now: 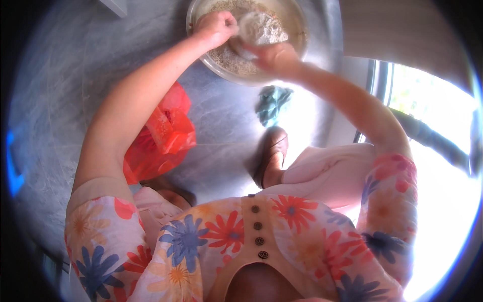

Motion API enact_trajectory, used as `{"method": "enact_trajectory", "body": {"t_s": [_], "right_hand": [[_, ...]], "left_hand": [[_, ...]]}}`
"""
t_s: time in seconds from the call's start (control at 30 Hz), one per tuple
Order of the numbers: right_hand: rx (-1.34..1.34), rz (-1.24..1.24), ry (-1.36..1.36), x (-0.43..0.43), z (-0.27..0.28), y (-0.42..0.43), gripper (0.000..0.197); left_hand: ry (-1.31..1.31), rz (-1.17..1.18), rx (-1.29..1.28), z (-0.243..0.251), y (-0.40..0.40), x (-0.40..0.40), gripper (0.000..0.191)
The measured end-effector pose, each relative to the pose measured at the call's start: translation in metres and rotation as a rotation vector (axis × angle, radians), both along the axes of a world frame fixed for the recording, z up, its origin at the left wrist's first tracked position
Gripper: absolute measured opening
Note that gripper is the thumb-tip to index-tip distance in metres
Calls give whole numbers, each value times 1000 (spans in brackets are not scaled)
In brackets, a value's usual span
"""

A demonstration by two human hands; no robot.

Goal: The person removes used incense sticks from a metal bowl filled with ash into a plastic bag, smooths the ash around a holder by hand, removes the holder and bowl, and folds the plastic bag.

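Observation:
A wide pale basin (pixel 247 80) stands on the floor at the top of the view, with a coarse, light tan grain-like material (pixel 237 62) inside. Over it is a whitish, powdery mass (pixel 266 28), blurred, apparently in a round vessel or wrapping that I cannot make out. My left hand (pixel 217 28) is above the basin's left side, its fingers curled in close to the mass. On the right, my right hand (pixel 277 58) is motion-blurred at the mass's lower edge, fingers pointing left. Whether either hand grips something is not clear.
A red plastic bag (pixel 166 136) lies on the grey floor (pixel 222 109) beneath my left forearm. Between the basin and my brown shoe (pixel 275 139) is a crumpled teal cloth or bag (pixel 273 105). Bright light enters through a glazed opening (pixel 426 90) at right.

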State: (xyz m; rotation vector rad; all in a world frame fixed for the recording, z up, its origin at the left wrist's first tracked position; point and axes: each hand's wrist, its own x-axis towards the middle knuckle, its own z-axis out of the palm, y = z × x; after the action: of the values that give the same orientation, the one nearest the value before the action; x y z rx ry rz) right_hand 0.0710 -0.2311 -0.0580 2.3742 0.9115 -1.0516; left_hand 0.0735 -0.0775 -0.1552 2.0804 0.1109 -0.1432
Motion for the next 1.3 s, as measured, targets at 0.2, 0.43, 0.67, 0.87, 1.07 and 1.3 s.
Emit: {"method": "enact_trajectory", "body": {"t_s": [0.2,0.43,0.67,0.87,1.07,1.3], "right_hand": [[94,100,-11,-7,-27,-30,62],[0,94,43,-11,-5,-21,73],[71,-3,103,-9,-38,-59,59],[77,120,15,-8,-10,-32,67],[105,136,7,10,-37,-72,69],[7,134,-7,23,-38,-86,54]], "left_hand": [[-23,-38,50,6,-2,4,18],[-101,-37,63,4,-1,2,18],[-42,-33,58,9,-3,4,18],[16,-19,22,6,1,0,17],[-20,-15,9,9,-5,2,19],[192,12,-53,5,0,-2,25]]}}
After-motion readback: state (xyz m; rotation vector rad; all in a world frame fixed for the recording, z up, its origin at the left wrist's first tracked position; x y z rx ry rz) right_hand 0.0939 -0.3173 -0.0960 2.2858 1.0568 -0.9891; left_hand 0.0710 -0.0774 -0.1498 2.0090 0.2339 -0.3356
